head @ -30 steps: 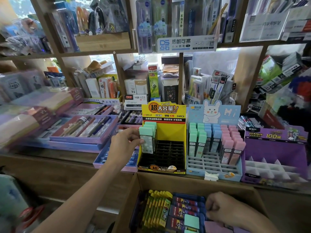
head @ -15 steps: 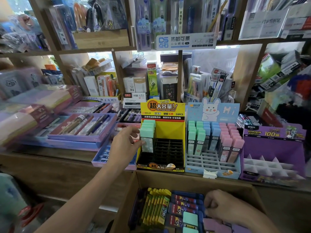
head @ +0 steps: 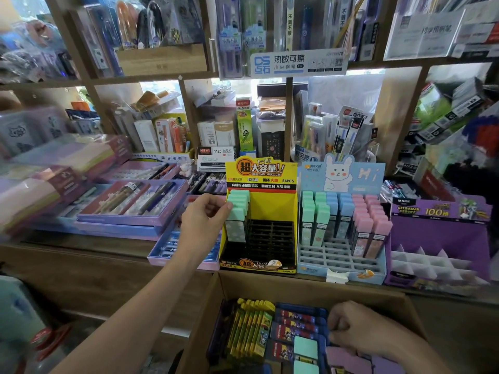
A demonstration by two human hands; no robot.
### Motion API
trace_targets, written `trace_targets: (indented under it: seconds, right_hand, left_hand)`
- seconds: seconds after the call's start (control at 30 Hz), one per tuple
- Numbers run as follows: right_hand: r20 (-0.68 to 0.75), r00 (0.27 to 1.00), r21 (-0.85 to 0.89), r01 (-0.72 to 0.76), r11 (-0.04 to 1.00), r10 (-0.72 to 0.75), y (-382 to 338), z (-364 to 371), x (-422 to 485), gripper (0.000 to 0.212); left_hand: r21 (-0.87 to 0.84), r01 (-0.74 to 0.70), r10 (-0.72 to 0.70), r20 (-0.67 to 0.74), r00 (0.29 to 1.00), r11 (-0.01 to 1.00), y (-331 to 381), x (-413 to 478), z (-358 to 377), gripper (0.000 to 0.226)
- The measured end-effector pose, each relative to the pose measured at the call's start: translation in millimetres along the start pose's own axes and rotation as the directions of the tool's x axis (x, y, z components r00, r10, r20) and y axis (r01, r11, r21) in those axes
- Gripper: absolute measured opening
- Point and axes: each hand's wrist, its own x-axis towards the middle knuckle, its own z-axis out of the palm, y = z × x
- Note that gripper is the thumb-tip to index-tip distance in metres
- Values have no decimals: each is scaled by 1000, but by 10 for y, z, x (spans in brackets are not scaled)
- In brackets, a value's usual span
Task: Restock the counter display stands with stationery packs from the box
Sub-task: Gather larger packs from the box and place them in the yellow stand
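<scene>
Pastel packs in bright card stands

The yellow stand (head: 272,206) has a black grid (head: 270,238) and black-and-orange lettering (head: 259,167); its mint-capped packs (head: 239,211) have pale spotted bodies. The light-blue stand (head: 313,183) shows a white rabbit (head: 337,174) and holds mint, blue and pink packs (head: 345,209). The third stand (head: 437,230) is purple. The brown box (head: 297,288) holds yellow packs (head: 251,327), dark-blue packs (head: 297,318), mint packs (head: 305,346) and lilac packs (head: 348,359).

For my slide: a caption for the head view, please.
Left hand pinches mint pack in yellow stand; right hand in box.
</scene>
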Motion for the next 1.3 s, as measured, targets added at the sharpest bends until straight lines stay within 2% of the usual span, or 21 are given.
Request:
trace_targets:
  seconds: [0.17,0.27,0.4,0.47,0.57,0.63,0.77,0.9,1.0,1.17,1.23,1.3]
  right_hand:
    - [13,1000,19,9,1000,-9,45,15,10,19]
    - [-30,999,41,25,999,-24,67,33,2,15]
    - [-130,983,37,136,990,-130,25,84,-49,10]
    - [-170,968,-7,188,982,-186,-35,97,-119,10]
    - [-147,955,-34,254,967,-256,-104,94,-265,12]
    - [-115,955,-50,268,962,-272,-117,93,-381,13]
    - [-101,959,-102,255,961,-265,-58,147,-560,13]
    - [-81,975,-133,193,972,-205,72,333,-676,21]
    - [-70,986,-185,138,973,-153,173,484,-754,33]
    - [-133,982,-293,87,952,-130,335,609,-868,46]
    - [-159,975,-320,95,943,-153,367,630,-894,47]
    - [-161,975,-332,94,939,-155,373,654,-898,52]
  left_hand:
    - [-21,65,-66,-34,997,998,43,-22,1,20]
    - [-81,126,-132,-63,989,989,103,-104,-17,19]
    - [-19,58,-60,-96,994,998,168,-453,-10,14]
    - [-32,34,-34,-8,999,999,203,-704,13,10]
    - [-33,47,-39,208,977,998,262,-1078,95,12]
    - [18,61,-63,344,937,998,292,-1300,176,15]
    - [68,107,-127,572,811,992,316,-1691,334,18]
    - [231,128,-258,721,643,965,279,-1982,441,33]
    - [334,61,-311,776,549,941,230,-2116,481,56]
    - [390,35,-362,812,457,920,166,-2300,501,89]
    - [425,-9,-379,817,435,905,168,-2341,523,89]
    - [460,-63,-393,816,424,886,183,-2365,555,78]
